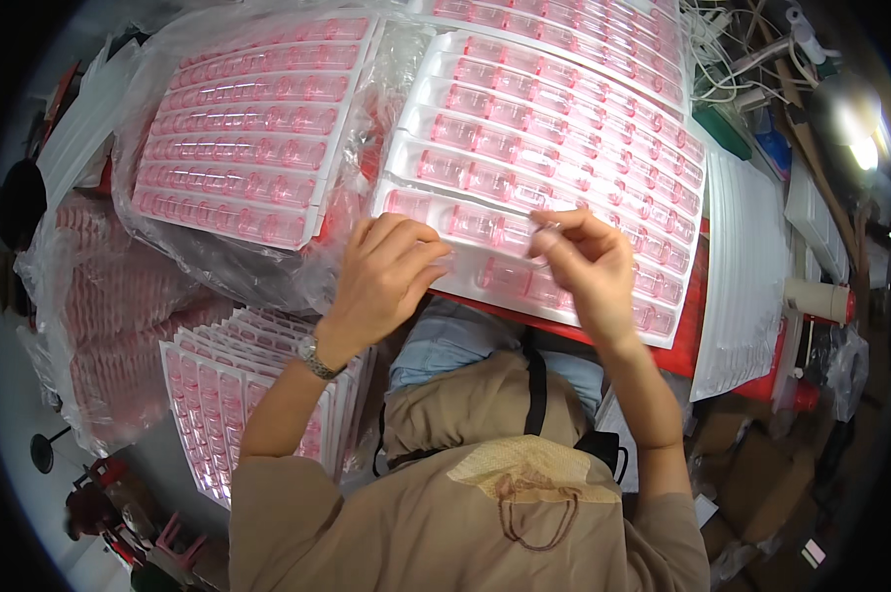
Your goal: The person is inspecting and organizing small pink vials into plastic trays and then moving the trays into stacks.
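The white plastic tray (pixel 436 197) of pink clear vials lay on the red table (pixel 690 326), its near edge under both hands. The left hand (pixel 386 276) rested on that edge with fingers curled; whether they pinched anything could not be told. The right hand (pixel 589 266) had thumb and forefinger closed on a small clear vial (pixel 542 230) over the near row. Left of it sat a second filled tray (pixel 248 128) wrapped in glossy clear film. Below, stacked trays (pixel 209 395) stood on edge. Farther right lay a pile of empty white trays (pixel 751 266).
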Action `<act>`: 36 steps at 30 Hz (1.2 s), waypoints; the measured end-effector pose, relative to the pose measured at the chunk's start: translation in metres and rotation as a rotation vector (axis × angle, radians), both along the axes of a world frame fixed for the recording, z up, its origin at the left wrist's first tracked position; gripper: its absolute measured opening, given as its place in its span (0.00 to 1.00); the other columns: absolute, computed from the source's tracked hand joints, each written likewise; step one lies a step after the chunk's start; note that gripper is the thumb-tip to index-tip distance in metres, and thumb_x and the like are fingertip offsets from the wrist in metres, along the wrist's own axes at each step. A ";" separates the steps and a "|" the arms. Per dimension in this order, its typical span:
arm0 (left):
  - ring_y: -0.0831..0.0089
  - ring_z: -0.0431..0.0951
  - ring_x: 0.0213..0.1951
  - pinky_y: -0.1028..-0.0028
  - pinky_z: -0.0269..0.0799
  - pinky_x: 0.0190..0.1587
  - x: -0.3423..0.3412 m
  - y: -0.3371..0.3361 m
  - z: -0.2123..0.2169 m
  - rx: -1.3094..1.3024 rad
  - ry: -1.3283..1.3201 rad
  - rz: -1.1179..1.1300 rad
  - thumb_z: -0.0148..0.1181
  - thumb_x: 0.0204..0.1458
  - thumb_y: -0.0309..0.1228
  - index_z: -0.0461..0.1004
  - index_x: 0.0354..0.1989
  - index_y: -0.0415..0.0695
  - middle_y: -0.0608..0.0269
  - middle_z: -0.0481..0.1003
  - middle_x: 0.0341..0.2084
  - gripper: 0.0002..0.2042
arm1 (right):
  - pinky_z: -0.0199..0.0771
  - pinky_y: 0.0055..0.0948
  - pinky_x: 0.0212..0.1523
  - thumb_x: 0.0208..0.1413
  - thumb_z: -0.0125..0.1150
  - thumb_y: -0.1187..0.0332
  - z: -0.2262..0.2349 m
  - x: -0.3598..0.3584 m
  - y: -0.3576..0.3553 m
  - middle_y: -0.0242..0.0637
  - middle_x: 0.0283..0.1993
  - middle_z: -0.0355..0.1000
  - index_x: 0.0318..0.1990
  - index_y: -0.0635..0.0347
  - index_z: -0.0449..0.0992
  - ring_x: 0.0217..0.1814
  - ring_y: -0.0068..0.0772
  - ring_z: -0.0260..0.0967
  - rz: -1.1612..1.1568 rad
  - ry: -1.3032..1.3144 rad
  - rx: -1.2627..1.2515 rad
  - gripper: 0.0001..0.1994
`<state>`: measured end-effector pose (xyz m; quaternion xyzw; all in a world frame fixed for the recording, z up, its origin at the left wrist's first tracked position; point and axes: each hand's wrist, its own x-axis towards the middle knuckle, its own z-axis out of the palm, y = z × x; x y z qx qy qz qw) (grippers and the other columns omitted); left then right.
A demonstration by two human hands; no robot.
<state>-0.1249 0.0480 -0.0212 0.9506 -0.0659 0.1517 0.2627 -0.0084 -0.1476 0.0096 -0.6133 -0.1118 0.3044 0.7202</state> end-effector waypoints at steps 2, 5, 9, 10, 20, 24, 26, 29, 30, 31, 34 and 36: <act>0.64 0.71 0.40 0.69 0.64 0.41 -0.006 -0.017 0.005 -0.285 0.003 0.055 0.63 0.40 0.25 0.72 0.37 0.41 0.60 0.71 0.34 0.13 | 0.63 0.17 0.18 0.45 0.64 0.78 -0.006 -0.022 0.020 0.33 0.26 0.72 0.36 0.66 0.76 0.21 0.17 0.65 -0.022 -0.452 -0.108 0.09; 0.59 0.72 0.38 0.67 0.68 0.37 -0.002 -0.042 0.002 -0.572 -0.065 0.134 0.59 0.43 0.20 0.70 0.35 0.37 0.56 0.70 0.34 0.09 | 0.63 0.19 0.18 0.40 0.66 0.80 -0.021 -0.028 0.036 0.38 0.25 0.72 0.34 0.65 0.76 0.20 0.22 0.66 -0.143 -0.945 -0.083 0.10; 0.62 0.71 0.36 0.68 0.67 0.37 0.004 -0.036 -0.022 -0.179 -0.130 0.080 0.58 0.47 0.25 0.70 0.35 0.38 0.57 0.70 0.33 0.07 | 0.65 0.19 0.20 0.42 0.66 0.79 -0.040 -0.022 0.027 0.36 0.27 0.73 0.35 0.66 0.76 0.21 0.19 0.65 -0.111 -0.833 -0.195 0.10; 0.62 0.71 0.36 0.68 0.67 0.37 0.001 -0.036 -0.022 -0.180 -0.129 0.082 0.58 0.47 0.25 0.70 0.35 0.38 0.57 0.70 0.33 0.07 | 0.65 0.19 0.20 0.42 0.66 0.79 -0.041 -0.019 0.024 0.36 0.27 0.73 0.35 0.66 0.76 0.21 0.19 0.65 -0.108 -0.832 -0.195 0.10; 0.63 0.68 0.29 0.68 0.66 0.33 -0.049 -0.082 -0.069 -0.272 -0.068 0.193 0.65 0.43 0.41 0.68 0.31 0.42 0.61 0.64 0.24 0.17 | 0.65 0.13 0.29 0.52 0.60 0.76 -0.024 0.007 -0.029 0.33 0.31 0.74 0.41 0.66 0.75 0.33 0.17 0.70 -0.281 -0.330 -0.065 0.09; 0.59 0.69 0.29 0.66 0.67 0.33 -0.047 -0.102 -0.077 -0.258 0.028 0.288 0.66 0.41 0.34 0.69 0.34 0.42 0.59 0.65 0.27 0.15 | 0.67 0.15 0.32 0.52 0.59 0.77 -0.035 -0.003 -0.032 0.34 0.30 0.73 0.41 0.67 0.75 0.32 0.18 0.70 -0.258 -0.267 -0.032 0.09; 0.58 0.70 0.28 0.65 0.68 0.31 -0.048 -0.097 -0.075 -0.205 0.010 0.251 0.65 0.40 0.31 0.70 0.36 0.42 0.59 0.65 0.27 0.15 | 0.69 0.17 0.34 0.51 0.59 0.78 -0.036 -0.008 -0.032 0.34 0.31 0.73 0.41 0.68 0.74 0.32 0.19 0.70 -0.187 -0.265 -0.033 0.09; 0.61 0.73 0.31 0.68 0.70 0.34 -0.053 -0.094 -0.074 -0.155 0.080 0.098 0.65 0.41 0.28 0.71 0.40 0.41 0.59 0.69 0.30 0.16 | 0.69 0.16 0.35 0.51 0.59 0.79 -0.026 -0.015 -0.039 0.36 0.33 0.74 0.41 0.69 0.74 0.33 0.19 0.70 -0.159 -0.251 -0.101 0.09; 0.63 0.74 0.33 0.70 0.70 0.36 -0.055 -0.095 -0.055 -0.509 0.117 0.094 0.65 0.42 0.27 0.72 0.42 0.40 0.59 0.71 0.32 0.17 | 0.69 0.16 0.35 0.51 0.59 0.79 -0.022 -0.021 -0.043 0.36 0.33 0.74 0.41 0.70 0.74 0.33 0.19 0.70 -0.143 -0.219 -0.148 0.09; 0.65 0.76 0.35 0.72 0.70 0.38 -0.056 -0.095 -0.041 -0.863 0.153 0.087 0.65 0.42 0.26 0.72 0.44 0.39 0.59 0.73 0.34 0.18 | 0.69 0.16 0.33 0.51 0.59 0.79 -0.020 -0.030 -0.041 0.37 0.33 0.75 0.39 0.69 0.75 0.32 0.18 0.70 -0.166 -0.209 -0.033 0.08; 0.68 0.76 0.38 0.75 0.69 0.41 -0.053 -0.097 -0.027 -1.048 0.088 0.142 0.65 0.43 0.25 0.72 0.45 0.39 0.58 0.75 0.36 0.19 | 0.68 0.17 0.26 0.48 0.62 0.79 -0.003 -0.052 -0.038 0.37 0.31 0.75 0.36 0.67 0.77 0.27 0.18 0.70 -0.070 -0.325 -0.049 0.07; 0.69 0.76 0.38 0.75 0.69 0.41 -0.051 -0.102 -0.018 -1.154 0.124 0.152 0.65 0.43 0.26 0.71 0.47 0.38 0.58 0.74 0.37 0.20 | 0.69 0.18 0.24 0.46 0.63 0.79 0.004 -0.057 -0.029 0.39 0.30 0.75 0.37 0.66 0.77 0.25 0.22 0.70 -0.005 -0.841 -0.175 0.09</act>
